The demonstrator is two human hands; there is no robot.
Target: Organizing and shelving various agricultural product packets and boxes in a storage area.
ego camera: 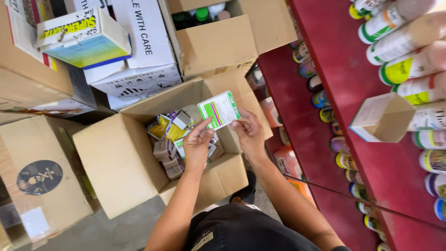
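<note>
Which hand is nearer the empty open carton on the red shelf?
Right. The right hand grips the green-white packet on the side toward the empty carton; the left hand holds the packet's far side, over the cardboard box.

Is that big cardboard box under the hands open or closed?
Open. The cardboard box has its flaps folded outward, and small packets show inside, below the hands holding a small green-and-white carton.

We see a shop storeroom: red shelves (334, 69) with many bottles (399, 44), and cardboard boxes (116, 162) on the floor.
</note>
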